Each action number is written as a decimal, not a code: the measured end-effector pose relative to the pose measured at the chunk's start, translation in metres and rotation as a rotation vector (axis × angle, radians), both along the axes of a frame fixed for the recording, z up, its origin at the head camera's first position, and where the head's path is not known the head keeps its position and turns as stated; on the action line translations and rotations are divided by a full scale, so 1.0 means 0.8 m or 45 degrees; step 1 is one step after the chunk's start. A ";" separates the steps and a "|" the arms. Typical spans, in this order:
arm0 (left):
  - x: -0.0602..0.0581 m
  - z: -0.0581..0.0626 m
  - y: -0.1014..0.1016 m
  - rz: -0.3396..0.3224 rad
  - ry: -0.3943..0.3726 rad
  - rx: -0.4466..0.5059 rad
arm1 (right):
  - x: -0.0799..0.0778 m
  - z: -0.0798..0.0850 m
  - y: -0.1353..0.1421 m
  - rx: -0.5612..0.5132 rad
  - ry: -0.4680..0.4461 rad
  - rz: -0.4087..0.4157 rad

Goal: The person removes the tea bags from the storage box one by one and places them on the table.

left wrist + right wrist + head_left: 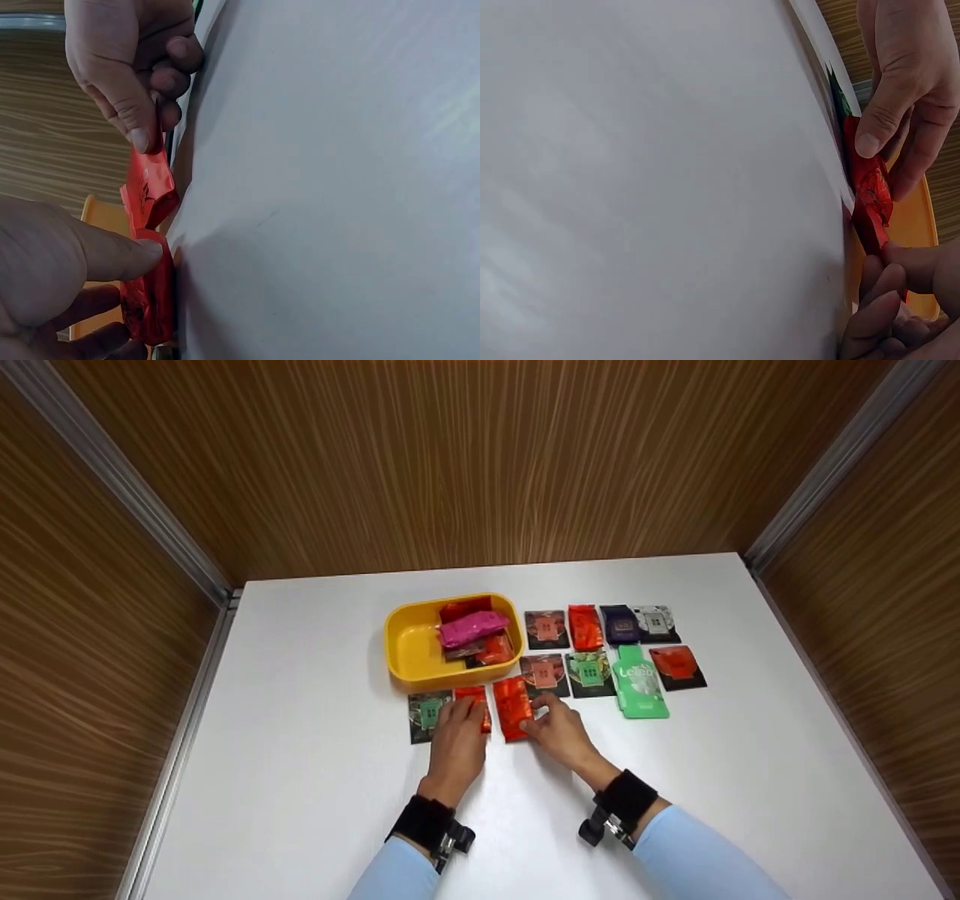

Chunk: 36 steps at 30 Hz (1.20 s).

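In the head view my left hand (458,746) lies over a shiny red packet (472,691), its fingers covering much of it. The left wrist view shows my left thumb on this packet's near side, with fingers round the other. Just to the right, a second red packet (511,702) is pinched at its right edge by my right hand (562,733), thumb against fingertips. The two red packets are close together, and a dark square sachet with a green label (429,712) sits left of them, partly behind my left fingers.
Behind my hands stands a yellow tray (409,681) holding a pink packet (474,628) and several red ones. Rows of sachets continue to the right, including a bright green pouch (641,690), a dark purple packet (621,625) and a black-and-red sachet (678,666). Wood-grain panels enclose the white table (300,750).
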<state>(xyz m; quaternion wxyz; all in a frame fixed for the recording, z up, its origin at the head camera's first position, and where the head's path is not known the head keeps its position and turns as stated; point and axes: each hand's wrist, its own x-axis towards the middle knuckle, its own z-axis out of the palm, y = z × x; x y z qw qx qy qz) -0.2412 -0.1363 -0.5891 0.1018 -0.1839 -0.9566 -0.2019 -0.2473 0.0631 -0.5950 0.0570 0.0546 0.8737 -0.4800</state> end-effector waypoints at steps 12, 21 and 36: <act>0.000 0.002 -0.002 0.000 -0.046 0.004 | -0.010 0.003 -0.014 0.280 -0.020 0.031; 0.000 0.004 -0.004 0.005 -0.054 -0.012 | -0.007 0.004 -0.011 0.322 -0.051 0.047; -0.017 0.044 -0.015 0.051 -0.048 0.295 | -0.018 0.022 0.009 0.286 -0.012 0.042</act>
